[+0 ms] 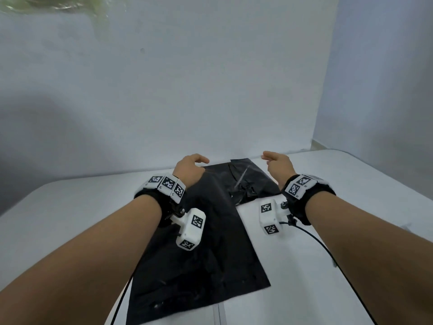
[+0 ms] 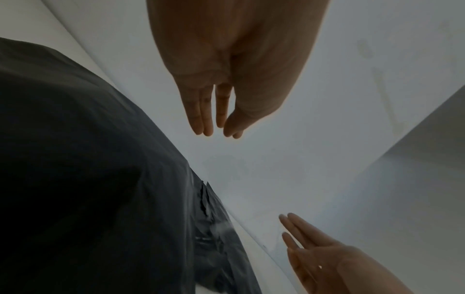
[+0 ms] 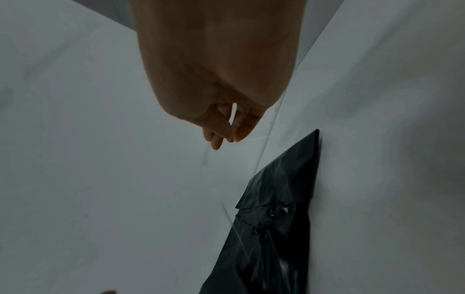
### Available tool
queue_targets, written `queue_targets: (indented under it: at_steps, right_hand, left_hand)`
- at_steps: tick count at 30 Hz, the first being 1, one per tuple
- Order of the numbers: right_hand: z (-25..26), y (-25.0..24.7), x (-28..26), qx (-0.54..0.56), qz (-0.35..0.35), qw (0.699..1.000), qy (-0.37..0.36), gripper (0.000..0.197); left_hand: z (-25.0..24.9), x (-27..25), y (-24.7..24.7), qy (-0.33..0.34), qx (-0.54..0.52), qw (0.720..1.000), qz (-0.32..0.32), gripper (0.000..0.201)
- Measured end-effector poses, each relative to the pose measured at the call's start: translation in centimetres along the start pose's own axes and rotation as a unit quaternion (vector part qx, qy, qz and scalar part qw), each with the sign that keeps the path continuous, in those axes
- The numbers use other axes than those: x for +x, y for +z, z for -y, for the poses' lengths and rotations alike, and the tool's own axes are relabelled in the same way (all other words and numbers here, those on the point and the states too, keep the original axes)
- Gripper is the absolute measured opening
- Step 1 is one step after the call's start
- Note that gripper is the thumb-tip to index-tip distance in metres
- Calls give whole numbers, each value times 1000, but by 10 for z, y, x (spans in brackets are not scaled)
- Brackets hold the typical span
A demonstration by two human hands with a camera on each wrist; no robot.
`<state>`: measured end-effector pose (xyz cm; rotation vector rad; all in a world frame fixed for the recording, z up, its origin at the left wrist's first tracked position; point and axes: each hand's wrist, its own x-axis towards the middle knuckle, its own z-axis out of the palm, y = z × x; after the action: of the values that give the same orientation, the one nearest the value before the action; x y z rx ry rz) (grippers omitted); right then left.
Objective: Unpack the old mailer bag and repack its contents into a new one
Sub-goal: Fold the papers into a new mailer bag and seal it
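Fingers of left hand: relaxed, near straight, holding nothing, above far end of large black mailer bag. Right hand: fingers loosely curled, empty, beside smaller crumpled black mailer bag. Both bags flat on white worktop, smaller one overlapping the large bag's far end near the back wall. Bare worktop right and left; side wall at right.

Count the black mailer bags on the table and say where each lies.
2. A large smooth black mailer bag lies near the person, under the left forearm; a smaller, crumpled, torn one lies farther back, between both hands. Others may be hidden beneath.
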<state>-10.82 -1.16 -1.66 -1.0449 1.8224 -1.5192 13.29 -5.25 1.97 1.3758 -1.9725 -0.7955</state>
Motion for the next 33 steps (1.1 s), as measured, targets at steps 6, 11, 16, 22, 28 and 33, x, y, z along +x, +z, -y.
queue_targets:
  at_steps: [6,11,16,22,28,33]
  right_hand:
    - [0,20,50,-107,75,991,-39,56]
    - [-8,39,80,-155,97,982,-52,53]
    - [-24,41,97,-228,117,966,10,24]
    - [-25,18,96,-211,32,976,42,29]
    - [-21,2,91,-253,-52,966,2,28]
    - [-17,-12,83,-203,-110,973,-16,30]
  left_hand:
    - [9,48,10,-20,17,1000,5,33]
    - [11,72,21,-23,28,999,16,33]
    - [14,82,30,-22,43,998,34,34]
    - [12,82,35,-14,42,998,36,34]
    - [6,73,33,-3,38,998,41,34]
    - [4,63,28,1,29,999,43,32]
